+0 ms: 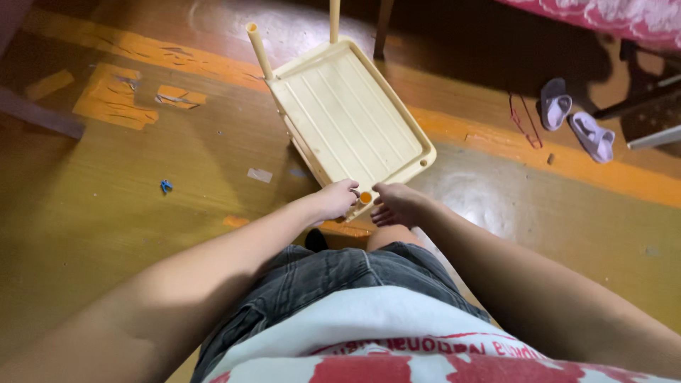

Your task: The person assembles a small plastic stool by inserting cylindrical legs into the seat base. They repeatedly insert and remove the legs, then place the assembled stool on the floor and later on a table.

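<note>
Worn yellow-brown floorboards (106,206) with a broad orange painted stripe (567,159) ran across the dim room, patches of torn tape stuck here and there. On that floor lay a cream plastic shelf tray with ribbed surface and tube legs (351,117), tipped so its long axis ran away from the person, from the near corner at the knees up toward the far left, two pale tube legs pointing off beyond it. Both hands met at the tray's near corner, directly ahead of the person's lap: the left hand (337,200) was curled around the edge by a small orange cap (365,197) set in the corner socket, and the right hand (396,206) rested just beside it, fingers bent down against the rim; whether it truly gripped I could not tell. The left hand sat slightly nearer the cap. Off to the right, well apart, a pair of lilac slippers (574,120) lay near a red-patterned bedcover (610,18), and a small blue clip (166,186) sat alone at left.
</note>
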